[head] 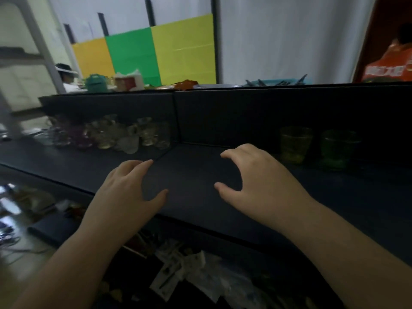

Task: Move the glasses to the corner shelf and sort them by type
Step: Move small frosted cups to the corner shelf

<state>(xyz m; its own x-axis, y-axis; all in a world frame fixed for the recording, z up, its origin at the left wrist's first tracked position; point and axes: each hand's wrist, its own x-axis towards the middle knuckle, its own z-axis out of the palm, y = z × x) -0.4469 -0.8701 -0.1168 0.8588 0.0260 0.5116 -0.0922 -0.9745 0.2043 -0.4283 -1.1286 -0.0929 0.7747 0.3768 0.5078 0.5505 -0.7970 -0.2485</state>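
A dark corner shelf (200, 175) runs across the scene, its back panels meeting at a corner in the middle. To the left of that corner, a blurred cluster of clear glasses (124, 137) crowds against the back panel. On the right stand a yellow glass (295, 144) and, just beside it, a green glass (338, 149). The left hand (131, 190) and right hand (260, 181) hover over the bare middle, fingers loosely spread, holding nothing. Sorting seems barely begun: two coloured glasses stand apart, while the mixed cluster likely remains to be sorted.
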